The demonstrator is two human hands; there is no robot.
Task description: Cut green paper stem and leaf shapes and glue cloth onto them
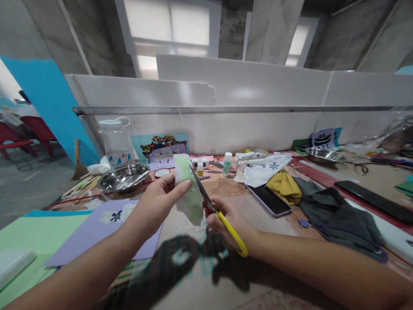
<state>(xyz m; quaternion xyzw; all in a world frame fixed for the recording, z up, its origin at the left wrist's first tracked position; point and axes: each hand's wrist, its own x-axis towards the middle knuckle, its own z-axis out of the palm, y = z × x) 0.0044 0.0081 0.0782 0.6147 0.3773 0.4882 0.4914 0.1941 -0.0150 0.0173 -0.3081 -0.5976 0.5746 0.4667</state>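
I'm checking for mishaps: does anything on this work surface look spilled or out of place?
I see no spill. The phone seems slightly out of place: it isn't a craft tool, yet lies right of the scissors, beside a crumpled yellow cloth.

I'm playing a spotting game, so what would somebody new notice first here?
Probably the yellow-handled scissors in the right hand, blades at the edge of the pale green-and-white piece held up by the left hand. Next, perhaps, the big bright-blue panel at far left, or the shiny metal bowl left of the left hand.
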